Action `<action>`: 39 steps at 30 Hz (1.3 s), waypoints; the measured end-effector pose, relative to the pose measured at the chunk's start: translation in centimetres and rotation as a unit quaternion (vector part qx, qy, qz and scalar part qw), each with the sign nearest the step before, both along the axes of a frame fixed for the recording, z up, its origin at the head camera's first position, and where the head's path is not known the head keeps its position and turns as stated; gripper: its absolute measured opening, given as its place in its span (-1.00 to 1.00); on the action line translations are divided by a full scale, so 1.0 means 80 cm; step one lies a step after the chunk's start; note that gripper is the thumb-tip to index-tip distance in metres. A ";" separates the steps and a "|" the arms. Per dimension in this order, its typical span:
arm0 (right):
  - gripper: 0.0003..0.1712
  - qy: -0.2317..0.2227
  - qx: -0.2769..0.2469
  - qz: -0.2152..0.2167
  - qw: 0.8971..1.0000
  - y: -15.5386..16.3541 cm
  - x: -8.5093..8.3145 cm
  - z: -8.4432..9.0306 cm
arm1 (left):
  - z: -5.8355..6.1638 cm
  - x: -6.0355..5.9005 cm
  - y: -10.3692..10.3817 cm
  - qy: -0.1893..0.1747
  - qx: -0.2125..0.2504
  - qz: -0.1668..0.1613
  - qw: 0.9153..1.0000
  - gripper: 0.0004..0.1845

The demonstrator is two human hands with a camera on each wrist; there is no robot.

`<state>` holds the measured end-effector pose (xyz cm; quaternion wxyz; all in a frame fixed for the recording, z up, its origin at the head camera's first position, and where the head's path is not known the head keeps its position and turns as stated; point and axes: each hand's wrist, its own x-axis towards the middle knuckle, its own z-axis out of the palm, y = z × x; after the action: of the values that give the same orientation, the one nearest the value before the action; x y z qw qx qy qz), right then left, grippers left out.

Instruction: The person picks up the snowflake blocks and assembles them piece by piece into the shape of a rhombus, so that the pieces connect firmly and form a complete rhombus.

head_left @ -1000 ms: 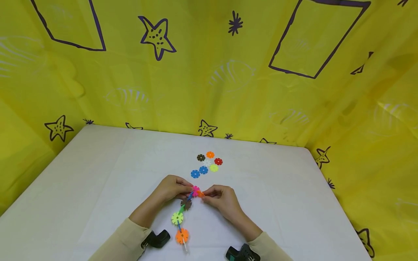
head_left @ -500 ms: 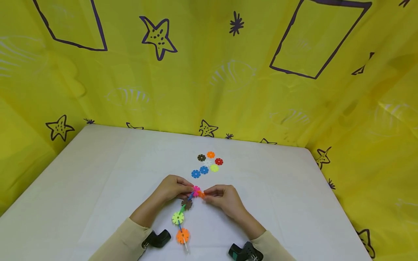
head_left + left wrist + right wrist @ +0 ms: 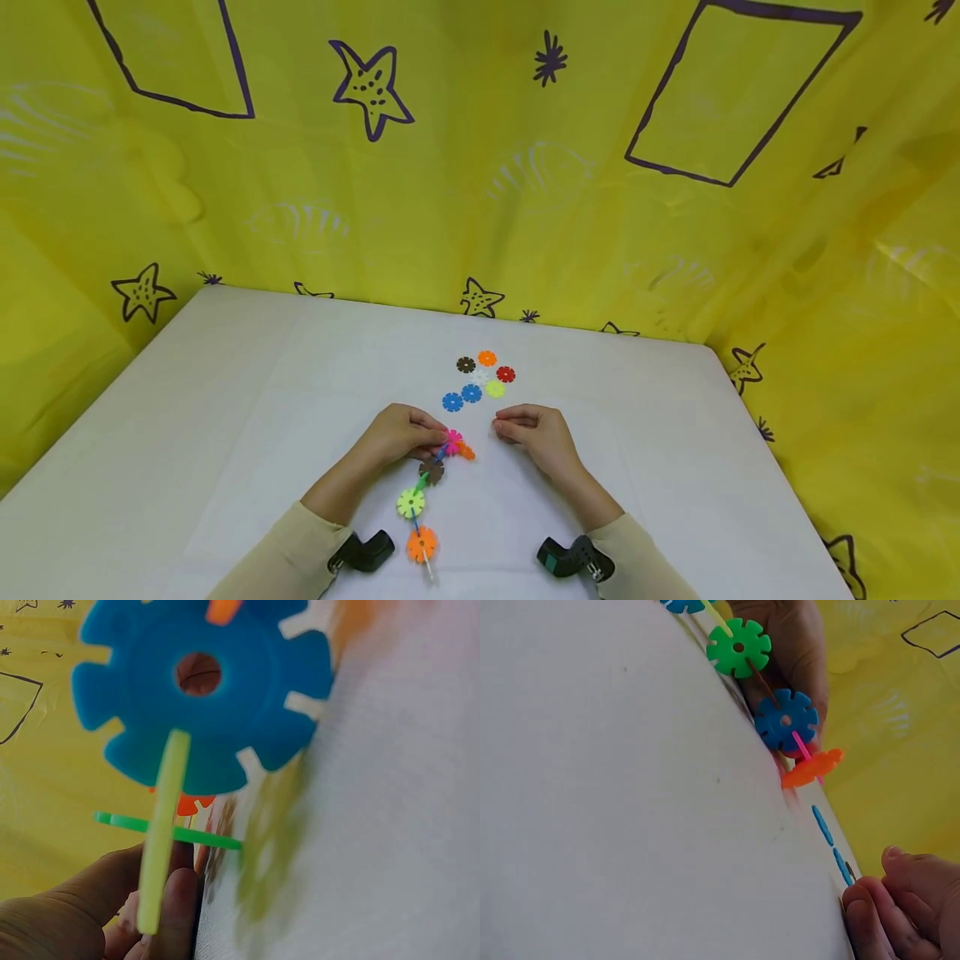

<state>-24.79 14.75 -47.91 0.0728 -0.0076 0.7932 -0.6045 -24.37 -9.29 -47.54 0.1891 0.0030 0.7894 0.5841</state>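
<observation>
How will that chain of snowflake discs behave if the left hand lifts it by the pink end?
The chain is thin slotted discs joined edge to edge, so it probably lifts light but sags or twists at the joints. The left hand pinches only its top; the lower orange disc may swing or pop off.

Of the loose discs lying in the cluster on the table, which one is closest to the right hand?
The yellow-green disc, at the cluster's near right edge, just beyond the fingertips of the right hand. The two blue discs lie further left; the red, orange and dark ones sit farther back.
</observation>
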 end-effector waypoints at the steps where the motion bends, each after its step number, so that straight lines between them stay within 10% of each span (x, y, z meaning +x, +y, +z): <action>1: -0.77 -0.001 0.001 -0.006 1.000 0.001 -0.004 0.000 | 0.000 0.000 0.000 0.001 0.002 -0.001 1.000 -0.83; 39: -0.65 0.016 0.221 -0.024 0.975 -0.011 -0.088 0.021 | -0.001 0.001 -0.002 0.010 -0.003 -0.007 1.000 -0.82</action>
<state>-31.85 13.89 -46.20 0.0452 0.0184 0.9084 -0.4153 -24.31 -9.42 -47.58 0.1851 0.0142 0.7929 0.5804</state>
